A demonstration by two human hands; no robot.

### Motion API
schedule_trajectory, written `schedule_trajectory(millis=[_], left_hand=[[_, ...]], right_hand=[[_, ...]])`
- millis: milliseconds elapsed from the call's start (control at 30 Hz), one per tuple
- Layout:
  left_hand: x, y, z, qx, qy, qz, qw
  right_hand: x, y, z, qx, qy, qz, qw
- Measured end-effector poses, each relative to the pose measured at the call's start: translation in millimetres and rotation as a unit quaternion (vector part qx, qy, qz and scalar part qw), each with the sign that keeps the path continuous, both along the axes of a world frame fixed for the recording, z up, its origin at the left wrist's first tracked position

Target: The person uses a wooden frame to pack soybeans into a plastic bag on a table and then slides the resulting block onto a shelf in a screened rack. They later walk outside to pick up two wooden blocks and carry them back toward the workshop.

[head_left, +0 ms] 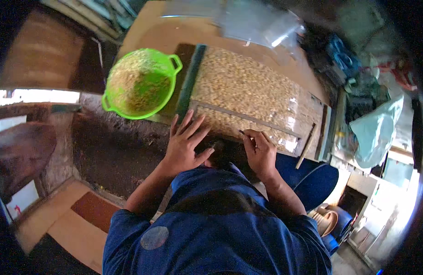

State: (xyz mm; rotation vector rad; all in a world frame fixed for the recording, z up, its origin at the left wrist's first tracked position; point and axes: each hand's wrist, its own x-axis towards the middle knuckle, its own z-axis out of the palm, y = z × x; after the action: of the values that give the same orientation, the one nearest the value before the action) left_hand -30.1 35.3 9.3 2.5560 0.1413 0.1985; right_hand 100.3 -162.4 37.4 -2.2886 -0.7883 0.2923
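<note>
A flat bed of small beige flakes (pixel 248 82) lies on a table, with a dark bar (pixel 191 82) along its left side. Across its near part runs a thin straight strip (pixel 252 122). My left hand (pixel 186 145) is open, fingers spread, its fingertips by the near end of the dark bar. Along the near edge, my right hand (pixel 261 153) is closed in a pinch. A small dark tip (pixel 241 132) sticks out by its fingers, too small to name. Left of the bed stands a bright green colander (pixel 174 62) with pale shredded material inside.
A thin wooden stick (pixel 306 145) lies at the bed's right end. Clear plastic sheets (pixel 259 23) are at the far side of the table. A large dark blue rounded thing (pixel 314 181) is below the table's right edge. Cardboard pieces (pixel 64 224) lie at lower left.
</note>
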Motion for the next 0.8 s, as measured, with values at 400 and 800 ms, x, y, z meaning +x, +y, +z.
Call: schedule_trajectory(millis=[400, 800], left_hand=[[55, -75, 2, 0.032, 0.035, -0.111, 0.993], [55, -88, -5, 0.057, 0.055, -0.103, 0.992]], right_hand=[[31, -131, -12, -0.002, -0.058, -0.244, 0.968], [57, -150, -33, -0.045, -0.135, -0.2, 0.97]])
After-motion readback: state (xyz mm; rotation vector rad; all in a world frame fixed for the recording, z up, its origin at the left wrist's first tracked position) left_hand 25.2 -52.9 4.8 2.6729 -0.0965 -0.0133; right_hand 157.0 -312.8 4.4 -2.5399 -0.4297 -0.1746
